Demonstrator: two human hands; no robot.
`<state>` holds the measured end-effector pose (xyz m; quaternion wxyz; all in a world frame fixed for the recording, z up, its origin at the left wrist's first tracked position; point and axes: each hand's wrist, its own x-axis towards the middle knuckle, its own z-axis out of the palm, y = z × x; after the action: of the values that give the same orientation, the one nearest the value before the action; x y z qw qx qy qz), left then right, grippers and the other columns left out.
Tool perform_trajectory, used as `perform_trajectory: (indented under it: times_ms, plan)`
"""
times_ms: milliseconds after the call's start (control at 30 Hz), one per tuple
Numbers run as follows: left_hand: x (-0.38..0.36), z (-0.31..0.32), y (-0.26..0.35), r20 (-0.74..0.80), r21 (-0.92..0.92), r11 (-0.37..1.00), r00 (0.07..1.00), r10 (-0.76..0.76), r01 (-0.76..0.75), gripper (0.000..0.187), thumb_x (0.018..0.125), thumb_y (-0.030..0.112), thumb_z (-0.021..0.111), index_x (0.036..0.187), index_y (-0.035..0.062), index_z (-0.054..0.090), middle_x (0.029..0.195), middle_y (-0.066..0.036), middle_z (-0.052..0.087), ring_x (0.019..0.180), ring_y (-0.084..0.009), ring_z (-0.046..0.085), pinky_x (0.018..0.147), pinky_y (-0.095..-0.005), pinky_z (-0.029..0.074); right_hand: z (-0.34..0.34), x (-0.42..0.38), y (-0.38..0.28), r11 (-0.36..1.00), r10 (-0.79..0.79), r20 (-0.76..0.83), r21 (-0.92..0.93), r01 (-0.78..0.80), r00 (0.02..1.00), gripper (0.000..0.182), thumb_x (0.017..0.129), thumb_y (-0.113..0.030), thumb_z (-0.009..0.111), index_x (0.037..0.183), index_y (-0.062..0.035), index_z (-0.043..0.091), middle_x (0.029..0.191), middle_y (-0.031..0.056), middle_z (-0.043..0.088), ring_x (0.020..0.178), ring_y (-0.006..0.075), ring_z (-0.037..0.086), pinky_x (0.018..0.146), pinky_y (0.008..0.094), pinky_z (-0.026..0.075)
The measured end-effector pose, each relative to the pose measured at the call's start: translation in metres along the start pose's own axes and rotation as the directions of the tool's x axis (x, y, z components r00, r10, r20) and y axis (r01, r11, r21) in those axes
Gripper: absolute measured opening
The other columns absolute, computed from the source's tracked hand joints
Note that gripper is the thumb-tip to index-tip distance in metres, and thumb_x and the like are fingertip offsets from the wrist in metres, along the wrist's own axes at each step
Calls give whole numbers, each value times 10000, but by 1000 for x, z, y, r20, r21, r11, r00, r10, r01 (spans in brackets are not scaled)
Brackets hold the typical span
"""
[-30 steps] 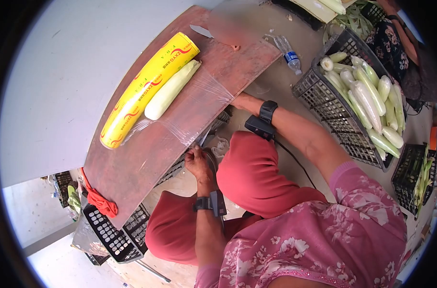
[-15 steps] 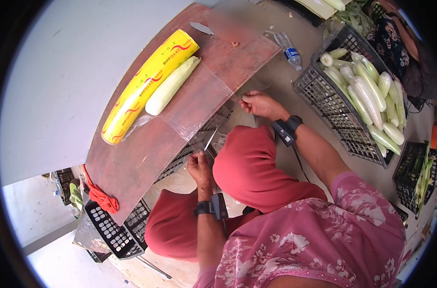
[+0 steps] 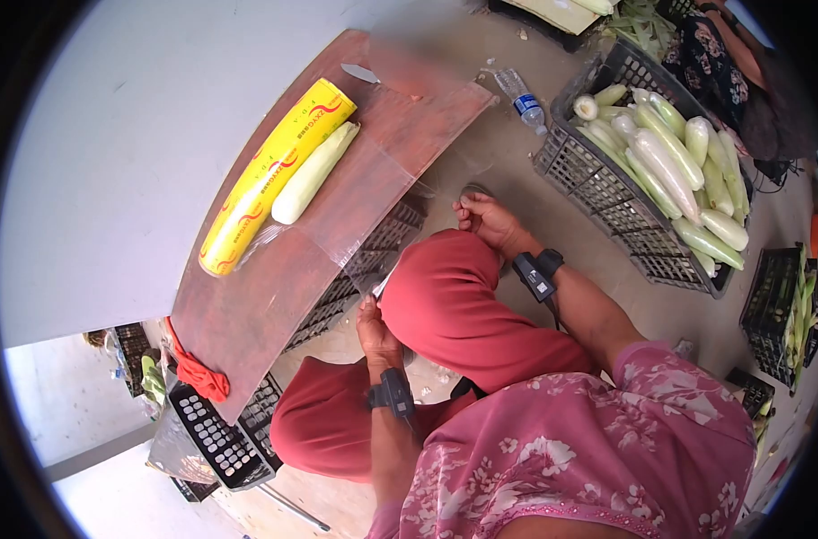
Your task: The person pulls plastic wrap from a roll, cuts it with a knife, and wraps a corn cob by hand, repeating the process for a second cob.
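Observation:
Clear plastic film (image 3: 346,235) stretches from beneath a pale green gourd (image 3: 314,175) over the edge of the reddish-brown board (image 3: 247,314). Beside the gourd lies a yellow printed roll (image 3: 272,180). My left hand (image 3: 375,328) is closed on the film's near part by my knee, with a narrow shiny strip at its fingertips; whether that is a blade or film is unclear. Thumb and fingers of my right hand (image 3: 485,218) are pinched together at the film's other side, off the board; the film there is faint.
A knife (image 3: 361,73) lies at the board's far end, near a blurred area. Right of it are a water bottle (image 3: 522,103) and a black crate (image 3: 624,211) of gourds. A co-worker (image 3: 719,72) is at upper right. Red cloth (image 3: 200,375) hangs at the board's near corner, above another crate (image 3: 216,436).
The view has shifted slightly. My left hand has moved down and left towards my knee, and my right hand has lowered a little. The film's end has drawn lower beside the board.

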<state>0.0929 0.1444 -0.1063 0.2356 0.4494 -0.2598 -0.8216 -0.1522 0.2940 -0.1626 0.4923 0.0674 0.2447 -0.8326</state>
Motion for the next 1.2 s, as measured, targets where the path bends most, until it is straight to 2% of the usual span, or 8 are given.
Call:
perform_trajectory:
  times_ms: [100,200,367,500,767,900,1067,1200]
  plan:
    - [16,-27,-6,208,-287,943,972,-111,169,110,943,121,474,924,36,541,820,-29,606,680,-101,553,664,-246,496,7,-8,-4,1000,-24,66,19,22,998,53,893,-66,548,944,-53,537,864,66,572,671,108,523,621,246,445]
    - [9,-22,-3,82,-393,902,983,-162,181,138,944,127,464,977,16,540,867,-43,629,712,-108,561,726,-259,501,19,-19,-13,999,11,160,-50,-3,987,132,878,-41,550,1008,-22,545,845,49,555,664,100,488,619,239,430]
    - [6,-21,-4,171,-340,928,980,-101,155,176,950,137,440,1027,7,530,994,-85,626,894,-183,584,883,-342,462,32,-21,-24,983,148,239,-139,-117,960,245,876,-33,543,1113,30,530,868,31,559,642,79,432,604,220,407]
    - [-4,-8,-5,206,-260,954,974,-93,147,213,959,165,408,1062,14,518,1089,-116,600,1025,-239,567,954,-399,418,50,-22,-30,974,182,179,-171,-151,967,205,879,-41,537,1072,31,545,828,24,531,634,70,437,582,203,408]
    - [4,-14,-8,182,-190,978,982,-49,84,189,957,153,408,1039,23,517,1053,-107,604,989,-223,577,923,-376,439,60,-22,-27,944,150,142,-314,-99,978,203,874,-106,600,1024,22,553,801,12,524,579,51,412,512,189,385]
    - [14,-26,-10,234,-197,977,972,-34,81,154,953,135,413,992,27,516,992,-98,608,940,-198,588,886,-343,463,72,-33,-29,840,53,90,-543,5,995,207,856,-156,621,974,7,573,728,-20,514,568,42,411,500,185,360]
    - [0,-7,-6,97,-184,983,995,-7,25,142,949,132,418,942,28,514,959,-95,612,896,-192,600,851,-337,484,67,-29,-23,702,-154,60,-696,152,986,207,865,-210,618,905,-8,594,673,-38,496,544,34,394,482,185,319]
    - [-12,-3,-2,96,-173,985,995,32,-15,128,942,124,421,944,32,511,960,-98,613,896,-204,603,857,-343,487,87,-33,-31,505,-366,145,-799,327,919,195,872,-221,590,858,-27,598,653,-42,500,533,32,398,473,201,327]
